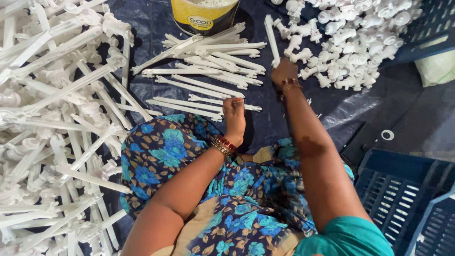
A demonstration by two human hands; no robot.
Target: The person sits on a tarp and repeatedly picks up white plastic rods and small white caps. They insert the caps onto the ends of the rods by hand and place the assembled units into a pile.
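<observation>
My left hand (234, 117) rests knuckles-down on the dark blue tarp (341, 109), fingers curled against the end of a white plastic stick (222, 101). My right hand (283, 71) reaches forward and grips the near end of a long white plastic stick (271, 35) that points away from me. A loose row of bare white sticks (208, 66) lies just ahead of my left hand. To the right of my right hand is a heap of small white plastic fittings (350, 38). Both wrists wear bangles.
A big tangled pile of white sticks with fittings attached (52, 123) fills the left side. A yellow bucket (204, 16) stands at the top middle. Blue plastic crates (403, 189) sit at the lower right and top right. A white ring (387, 135) lies on the dark floor.
</observation>
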